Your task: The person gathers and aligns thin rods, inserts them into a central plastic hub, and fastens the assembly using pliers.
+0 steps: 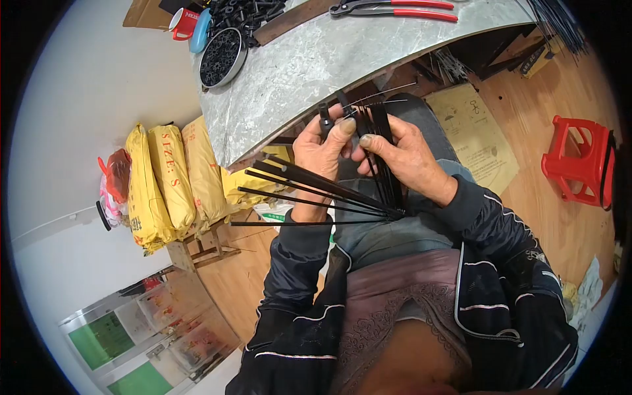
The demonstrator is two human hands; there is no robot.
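My left hand (322,148) has its fingers wrapped round small black parts (324,120) with tube-like ends. My right hand (411,155) is closed beside it, its thumb and fingers on a bundle of thin black rods (382,138). The fingertips of both hands nearly meet around a dark piece between them. Several thicker black rods (316,181) fan out to the left across my left wrist from my lap. A few thin rods stick out at the upper right of my fingers.
On the grey table (296,72) are a bowl of small black parts (222,58), a pile of black pieces (247,16), a red cup (184,23) and red-handled pliers (401,12). Yellow sacks (172,178) stand left, a red stool (577,161) right, cardboard (477,138) on the floor.
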